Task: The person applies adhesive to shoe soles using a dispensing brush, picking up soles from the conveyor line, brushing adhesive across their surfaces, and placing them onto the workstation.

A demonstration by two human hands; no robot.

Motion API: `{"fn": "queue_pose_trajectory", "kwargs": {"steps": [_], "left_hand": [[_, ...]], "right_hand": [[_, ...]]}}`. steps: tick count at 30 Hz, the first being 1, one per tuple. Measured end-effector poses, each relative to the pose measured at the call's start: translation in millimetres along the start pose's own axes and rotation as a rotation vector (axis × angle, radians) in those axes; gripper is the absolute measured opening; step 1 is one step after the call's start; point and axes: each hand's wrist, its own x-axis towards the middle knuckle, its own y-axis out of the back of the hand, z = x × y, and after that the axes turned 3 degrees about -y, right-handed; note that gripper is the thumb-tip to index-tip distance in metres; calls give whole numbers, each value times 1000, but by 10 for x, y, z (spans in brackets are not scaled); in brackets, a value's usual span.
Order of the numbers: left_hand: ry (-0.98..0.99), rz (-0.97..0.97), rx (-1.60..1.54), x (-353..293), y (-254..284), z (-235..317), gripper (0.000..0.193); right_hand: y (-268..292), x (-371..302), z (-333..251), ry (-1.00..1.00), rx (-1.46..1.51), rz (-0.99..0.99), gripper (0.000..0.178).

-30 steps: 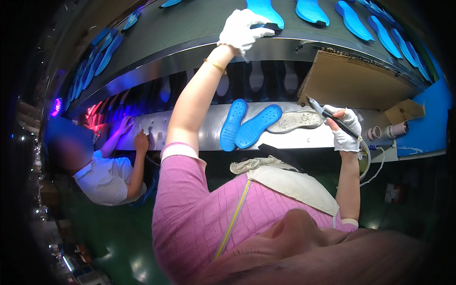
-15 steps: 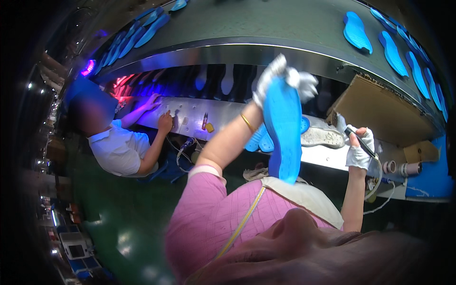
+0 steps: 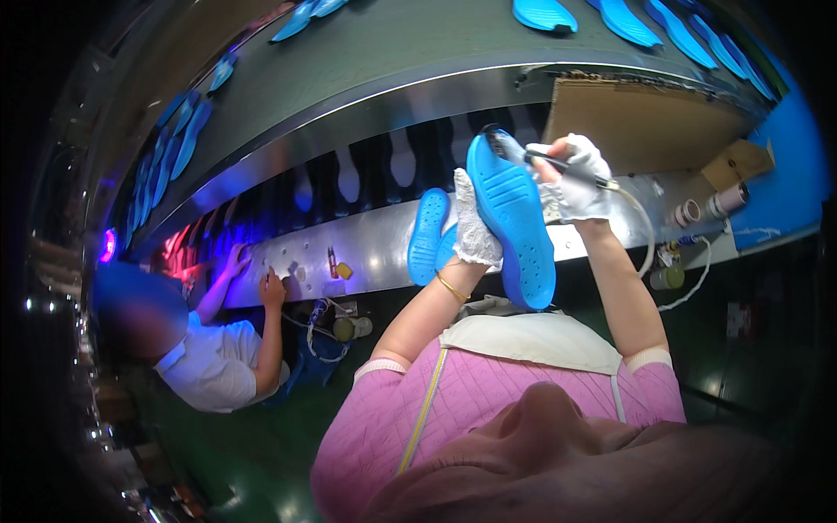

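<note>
My left hand [image 3: 473, 220], in a white glove, is closed on the side of a blue shoe sole [image 3: 521, 222]. The sole stands tilted over my lap, its ribbed and dimpled face in view and a dark patch at its top end. My right hand [image 3: 580, 180], in a white glove with bare fingertips, grips a black-handled brush [image 3: 558, 164]. The brush's pale bristles lie at the sole's upper end, seemingly against it. A pale hose [image 3: 645, 231] runs from the handle. Behind my left hand, another blue sole [image 3: 429, 234] and part of a further one rest on the metal bench.
Blue soles [image 3: 545, 15] lie on the dark conveyor belt [image 3: 418, 61] beyond the bench [image 3: 375, 248]. A cardboard sheet [image 3: 636, 122] leans at right, near cylindrical containers [image 3: 728, 200]. A co-worker [image 3: 218, 362] sits at left, near a small yellow block [image 3: 344, 271].
My left hand has lowered and turned the sole, so its ribbed face shows. My right hand has brought the brush from the right to the sole's upper end. The whole view has shifted.
</note>
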Motion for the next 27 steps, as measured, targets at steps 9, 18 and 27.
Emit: {"fn": "queue_pose_trajectory", "kwargs": {"steps": [9, 18, 27], "left_hand": [[-81, 115, 246, 26, 4, -28, 85], [35, 67, 161, 85, 133, 57, 97], [61, -5, 492, -315, 264, -20, 85]], "right_hand": [[90, -258, -96, -150, 292, -126, 19], [177, -564, -86, 21, 111, -255, 18], [453, -813, 42, -399, 321, -358, 13]]}}
